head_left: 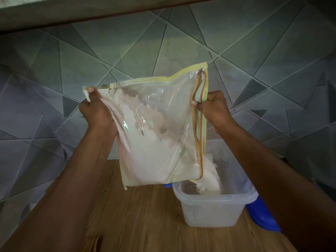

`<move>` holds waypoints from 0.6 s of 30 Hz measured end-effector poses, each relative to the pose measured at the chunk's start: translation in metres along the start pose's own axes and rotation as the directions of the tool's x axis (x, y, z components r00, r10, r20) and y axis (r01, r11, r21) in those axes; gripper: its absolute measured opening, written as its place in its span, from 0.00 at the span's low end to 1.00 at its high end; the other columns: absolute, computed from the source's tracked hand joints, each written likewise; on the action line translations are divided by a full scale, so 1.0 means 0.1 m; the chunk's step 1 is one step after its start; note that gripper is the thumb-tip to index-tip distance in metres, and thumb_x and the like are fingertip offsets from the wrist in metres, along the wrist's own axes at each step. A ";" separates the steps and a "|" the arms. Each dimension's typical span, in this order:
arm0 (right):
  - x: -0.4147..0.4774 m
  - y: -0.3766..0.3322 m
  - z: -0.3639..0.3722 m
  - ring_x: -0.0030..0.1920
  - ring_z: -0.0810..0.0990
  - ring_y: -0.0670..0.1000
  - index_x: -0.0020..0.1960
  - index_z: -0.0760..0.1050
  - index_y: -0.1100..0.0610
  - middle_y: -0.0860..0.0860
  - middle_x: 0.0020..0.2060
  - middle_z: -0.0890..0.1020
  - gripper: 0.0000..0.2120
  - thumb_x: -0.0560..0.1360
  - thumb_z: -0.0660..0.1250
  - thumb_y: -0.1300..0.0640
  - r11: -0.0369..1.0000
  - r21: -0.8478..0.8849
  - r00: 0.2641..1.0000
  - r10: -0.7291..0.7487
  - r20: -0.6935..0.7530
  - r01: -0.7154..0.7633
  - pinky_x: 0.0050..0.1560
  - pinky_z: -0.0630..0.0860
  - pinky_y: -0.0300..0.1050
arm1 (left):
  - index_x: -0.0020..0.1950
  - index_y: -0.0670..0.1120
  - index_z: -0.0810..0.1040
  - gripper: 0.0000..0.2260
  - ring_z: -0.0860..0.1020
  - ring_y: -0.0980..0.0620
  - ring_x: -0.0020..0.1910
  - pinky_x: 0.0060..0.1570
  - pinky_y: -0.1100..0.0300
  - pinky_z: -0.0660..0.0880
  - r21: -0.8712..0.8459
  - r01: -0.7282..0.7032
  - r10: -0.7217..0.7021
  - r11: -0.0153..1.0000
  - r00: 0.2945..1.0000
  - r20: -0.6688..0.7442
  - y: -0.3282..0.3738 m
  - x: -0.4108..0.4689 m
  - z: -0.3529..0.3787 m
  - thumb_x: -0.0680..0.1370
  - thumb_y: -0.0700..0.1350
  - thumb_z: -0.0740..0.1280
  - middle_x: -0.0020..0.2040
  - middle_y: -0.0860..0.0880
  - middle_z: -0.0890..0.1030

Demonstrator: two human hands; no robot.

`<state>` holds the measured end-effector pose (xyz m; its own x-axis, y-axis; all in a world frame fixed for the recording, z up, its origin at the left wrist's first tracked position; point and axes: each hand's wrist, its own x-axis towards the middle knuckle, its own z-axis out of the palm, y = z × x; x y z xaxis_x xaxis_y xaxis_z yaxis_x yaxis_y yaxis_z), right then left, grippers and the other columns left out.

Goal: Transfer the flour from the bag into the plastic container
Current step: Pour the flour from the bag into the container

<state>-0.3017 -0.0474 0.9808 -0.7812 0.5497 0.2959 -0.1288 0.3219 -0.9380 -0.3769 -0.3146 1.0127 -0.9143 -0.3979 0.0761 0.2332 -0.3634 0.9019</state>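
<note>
1. Flour (149, 157), white and powdery, lies heaped in the lower half of a clear plastic zip bag with pale yellow fabric edging (163, 106), which is held tilted in the air above the table.
2. The left hand (94, 110) grips the bag's upper left corner, fingers curled round the edging and thumb pressed on the front.
3. The right hand (214, 108) pinches the bag's right edge, fingers clenched on the trim beside the orange zipper (200, 124).
4. That zipper gapes open down the right side, and a clump of flour spills out at the lower right corner into a translucent rectangular plastic container (209, 211).
5. The container stands on the brown wood-grain table (136, 224), directly under the pouring corner.
6. A small metal zipper pull (200, 72) sits at the bag's top right corner.
7. A blue plastic piece (261, 215) lies against the container's right side, partly hidden, so I cannot tell what it is.
8. Behind everything runs a grey wall of triangle-patterned tiles (127, 42).
</note>
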 end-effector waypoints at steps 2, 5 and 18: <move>0.00 0.01 -0.01 0.47 0.84 0.49 0.49 0.85 0.56 0.50 0.44 0.86 0.07 0.72 0.75 0.59 1.000 0.004 1.000 -0.004 0.005 0.004 0.55 0.81 0.47 | 0.50 0.51 0.70 0.10 0.84 0.46 0.53 0.57 0.45 0.81 0.000 -0.003 0.003 1.000 1.000 0.002 0.00 0.01 0.01 0.81 0.57 0.65 0.57 0.44 0.82; 0.02 0.04 -0.05 0.46 0.84 0.48 0.48 0.85 0.55 0.49 0.42 0.85 0.06 0.72 0.76 0.58 1.000 0.006 1.000 0.008 0.007 -0.008 0.55 0.81 0.47 | 0.55 0.49 0.70 0.11 0.83 0.49 0.52 0.54 0.52 0.82 0.019 -0.009 0.009 1.000 1.000 0.006 0.00 -0.04 0.08 0.82 0.56 0.63 0.53 0.47 0.81; 0.03 0.22 -0.18 0.49 0.86 0.53 0.49 0.86 0.57 0.51 0.46 0.87 0.16 0.63 0.76 0.52 0.995 0.037 0.996 0.087 0.033 -0.088 0.57 0.81 0.56 | 0.43 0.51 0.66 0.12 0.77 0.58 0.40 0.41 0.65 0.77 0.067 -0.120 0.122 0.991 0.992 -0.016 0.03 -0.27 0.30 0.84 0.52 0.61 0.43 0.53 0.75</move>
<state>-0.2961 -0.0245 0.9641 -0.8092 0.5498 0.2070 -0.0821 0.2431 -0.9665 -0.3612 -0.2797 1.0258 -0.8737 -0.4526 0.1783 0.3189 -0.2561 0.9125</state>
